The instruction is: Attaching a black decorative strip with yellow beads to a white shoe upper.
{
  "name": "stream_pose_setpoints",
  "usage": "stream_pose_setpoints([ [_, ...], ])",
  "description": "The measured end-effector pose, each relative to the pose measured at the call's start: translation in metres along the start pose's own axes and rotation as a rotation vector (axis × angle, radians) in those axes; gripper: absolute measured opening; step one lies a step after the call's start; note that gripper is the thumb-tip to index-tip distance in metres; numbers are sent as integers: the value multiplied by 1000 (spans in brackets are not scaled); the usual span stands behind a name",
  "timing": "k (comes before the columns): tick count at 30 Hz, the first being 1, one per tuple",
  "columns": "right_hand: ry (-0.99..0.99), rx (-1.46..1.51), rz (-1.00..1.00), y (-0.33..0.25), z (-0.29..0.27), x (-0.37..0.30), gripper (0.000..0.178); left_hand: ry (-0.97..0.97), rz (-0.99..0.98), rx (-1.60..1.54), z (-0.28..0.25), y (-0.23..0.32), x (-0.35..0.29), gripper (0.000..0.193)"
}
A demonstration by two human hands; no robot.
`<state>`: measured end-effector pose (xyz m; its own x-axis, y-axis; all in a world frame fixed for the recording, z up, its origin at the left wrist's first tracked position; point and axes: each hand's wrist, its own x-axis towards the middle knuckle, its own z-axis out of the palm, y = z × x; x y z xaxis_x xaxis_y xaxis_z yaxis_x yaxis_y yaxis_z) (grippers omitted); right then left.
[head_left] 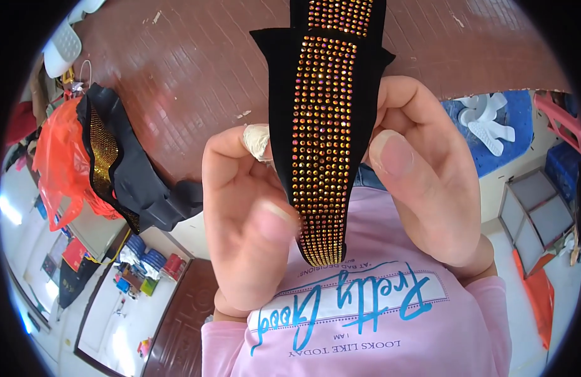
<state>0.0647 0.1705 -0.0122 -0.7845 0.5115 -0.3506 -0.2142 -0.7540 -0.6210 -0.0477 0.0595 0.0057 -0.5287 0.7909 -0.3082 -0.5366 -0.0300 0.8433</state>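
Note:
A black fabric strap point(322, 125) covered with rows of gold-orange rhinestones stands in front of my chest, its lower end curving toward me. My left hand point(246, 220) grips its left edge, thumb on the near side and fingers behind. White tape wraps one fingertip of that hand. On the opposite edge, my right hand point(429, 169) holds the strap between its thumb and curled fingers. Another black piece with rhinestones point(341, 16) shows at the strap's upper end; whether the two are joined I cannot tell.
A brown tabletop point(196, 69) spans the back. At its left lie an orange-red plastic bag point(61, 163) and black strips with gold rhinestones point(105, 147). White sole-shaped pieces point(488, 122) rest on a blue surface point(520, 116) at right, near a red plastic stool point(558, 119).

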Motion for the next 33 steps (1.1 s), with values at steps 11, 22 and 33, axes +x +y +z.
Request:
stream_pose_setpoints([
  [11, -62, 52, 77, 3, -5, -8, 28, -59, -31, 93, -7, 0, 3, 33],
  [22, -103, -99, -48, 8, -7, -4, 8, -73, -37, 185, -9, 5, 1, 32],
  [33, -133, -197, -68, 7, -8, 1, 5, -37, 44, 124, -1, -1, -2, 41],
])
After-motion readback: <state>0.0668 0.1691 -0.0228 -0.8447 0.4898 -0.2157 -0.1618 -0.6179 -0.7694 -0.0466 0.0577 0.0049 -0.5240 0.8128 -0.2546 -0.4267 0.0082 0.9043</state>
